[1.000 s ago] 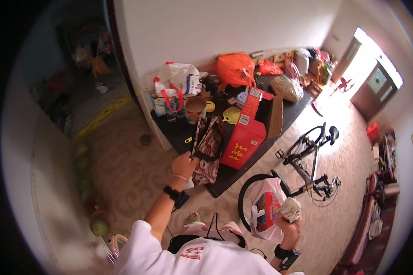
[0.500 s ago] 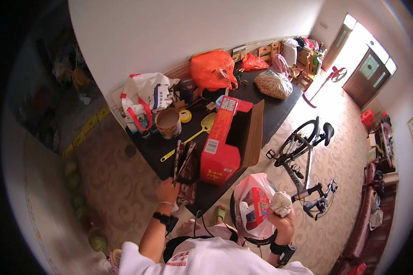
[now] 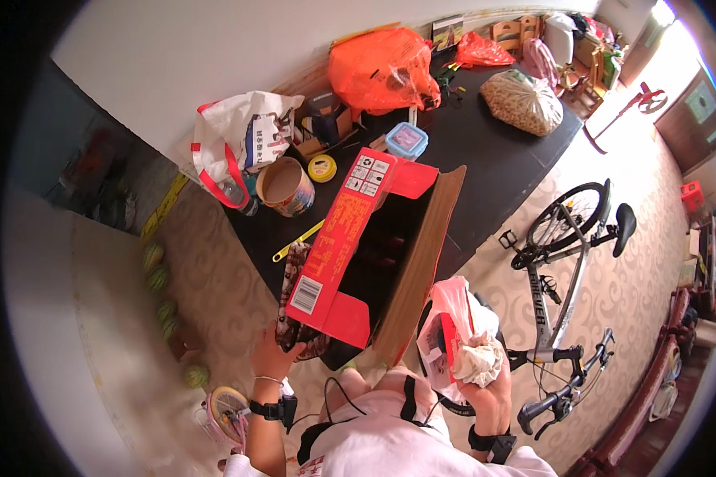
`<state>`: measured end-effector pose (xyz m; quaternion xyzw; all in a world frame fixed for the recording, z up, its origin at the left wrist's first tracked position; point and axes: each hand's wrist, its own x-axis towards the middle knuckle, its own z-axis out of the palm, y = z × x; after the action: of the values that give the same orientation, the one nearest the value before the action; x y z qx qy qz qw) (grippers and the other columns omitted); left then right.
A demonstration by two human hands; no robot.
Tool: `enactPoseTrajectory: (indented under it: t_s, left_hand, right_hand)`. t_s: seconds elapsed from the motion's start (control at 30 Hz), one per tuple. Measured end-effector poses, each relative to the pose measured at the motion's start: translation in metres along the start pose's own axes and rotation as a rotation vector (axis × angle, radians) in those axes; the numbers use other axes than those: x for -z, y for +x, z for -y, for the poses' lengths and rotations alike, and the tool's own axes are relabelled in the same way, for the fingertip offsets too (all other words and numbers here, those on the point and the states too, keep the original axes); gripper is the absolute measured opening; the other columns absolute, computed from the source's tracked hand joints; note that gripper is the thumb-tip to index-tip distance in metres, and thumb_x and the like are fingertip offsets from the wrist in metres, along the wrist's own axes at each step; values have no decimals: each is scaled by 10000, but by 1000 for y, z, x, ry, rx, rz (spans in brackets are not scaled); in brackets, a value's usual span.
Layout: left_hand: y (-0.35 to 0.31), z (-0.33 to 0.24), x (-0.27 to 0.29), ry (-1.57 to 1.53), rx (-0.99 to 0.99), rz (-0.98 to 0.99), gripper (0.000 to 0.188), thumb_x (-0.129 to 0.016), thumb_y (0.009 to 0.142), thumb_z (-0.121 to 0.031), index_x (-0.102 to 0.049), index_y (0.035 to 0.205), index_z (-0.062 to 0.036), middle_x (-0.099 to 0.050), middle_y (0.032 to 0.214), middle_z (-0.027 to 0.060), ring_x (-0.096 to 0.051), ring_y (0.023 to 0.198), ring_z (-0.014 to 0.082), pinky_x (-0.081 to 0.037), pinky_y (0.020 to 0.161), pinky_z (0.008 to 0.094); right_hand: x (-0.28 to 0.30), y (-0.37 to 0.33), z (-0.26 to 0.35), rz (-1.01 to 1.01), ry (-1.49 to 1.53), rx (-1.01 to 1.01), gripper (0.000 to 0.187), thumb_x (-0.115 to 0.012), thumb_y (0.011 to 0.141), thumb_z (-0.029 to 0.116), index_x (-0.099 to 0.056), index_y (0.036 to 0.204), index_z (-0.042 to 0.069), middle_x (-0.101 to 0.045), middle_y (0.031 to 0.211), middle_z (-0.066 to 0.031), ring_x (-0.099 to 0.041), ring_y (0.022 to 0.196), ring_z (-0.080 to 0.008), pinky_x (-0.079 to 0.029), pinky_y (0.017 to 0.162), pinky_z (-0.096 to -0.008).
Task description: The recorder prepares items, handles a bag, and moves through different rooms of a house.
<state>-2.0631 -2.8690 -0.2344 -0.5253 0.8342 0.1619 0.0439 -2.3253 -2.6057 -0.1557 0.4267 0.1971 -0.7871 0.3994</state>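
A red cardboard box point(image 3: 336, 250) lies on the black table, its open side with a brown inner flap point(image 3: 422, 274) facing right. Along its left lower edge is a dark brown patterned bag point(image 3: 296, 274), partly covered by the box. My left hand point(image 3: 277, 350) is closed on the lower end of that bag. Off the table's near edge, my right hand point(image 3: 485, 389) grips a pinkish-white plastic bag point(image 3: 457, 306) by its bunched, crumpled top point(image 3: 479, 358). Something red shows through this plastic bag.
On the table are a yellow-handled strainer point(image 3: 298, 241), an open tub point(image 3: 286, 188), a yellow lid point(image 3: 321, 168), a blue container point(image 3: 406, 141), a white bag point(image 3: 243, 131), an orange bag point(image 3: 386, 70) and a tied clear bag point(image 3: 521, 102). A bicycle point(image 3: 561, 278) stands right; watermelons point(image 3: 158, 277) lie left.
My view has shifted, and the box now overlaps the patterned bag and the strainer's bowl. The blue container shows more fully. Both hands keep their holds.
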Motion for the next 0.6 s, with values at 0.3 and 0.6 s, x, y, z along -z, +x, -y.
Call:
enactPoseTrajectory:
  t_s: [0.3,0.6]
  left_hand:
    - [10,-34,37,-174,-96,-309,515,-625,764,-409,-532,1101,-30,-538,1033,132,-560,931,311,-460,729,383]
    - [15,-107,106,-836,-266,-28,532,-599,794,-431,-553,1124,-16,-628,955,127,-619,879,199,-466,729,302]
  right_hand:
    - [-5,12,20,2,-47,40,230,-434,887,275,-588,870,104,-628,824,-13,-613,773,-191,-500,710,-383]
    - [-16,1,9,-10,51,15,222,-446,875,261,-585,861,88,-626,818,-41,-606,784,-208,-499,735,-389]
